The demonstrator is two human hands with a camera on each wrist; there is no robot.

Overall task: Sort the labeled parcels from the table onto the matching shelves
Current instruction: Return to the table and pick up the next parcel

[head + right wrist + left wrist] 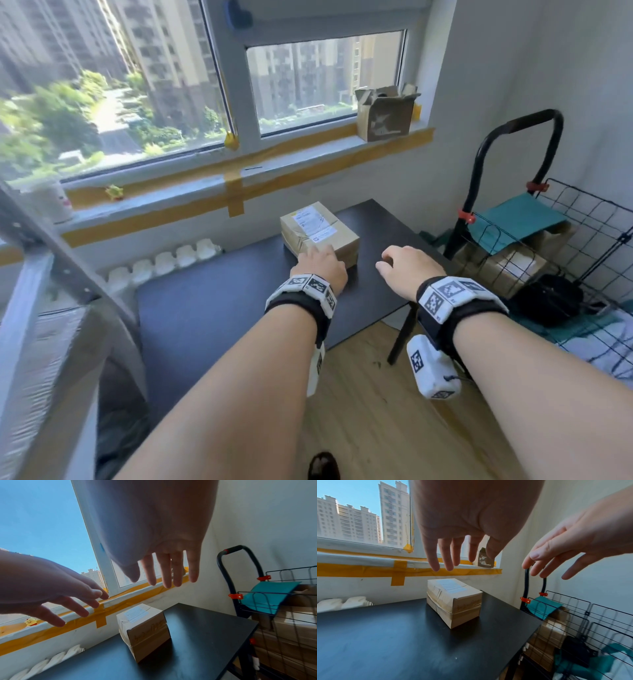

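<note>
One brown taped parcel [318, 233] with a white label on top sits on the black table [219, 308] near the window wall; it also shows as the parcel [453, 601] and the parcel [144, 628]. My left hand [318, 267] hovers just before it, fingers straight and spread, holding nothing; the left wrist view shows a gap between the fingers [448, 559] and the box. My right hand [404, 267] floats to the parcel's right, fingers [166, 574] extended and empty.
A black trolley [513, 164] with a wire basket [582, 233] holding a teal envelope and more cardboard boxes stands right of the table. An open cardboard box [383, 113] sits on the taped windowsill. A grey metal shelf frame [41, 281] rises at left.
</note>
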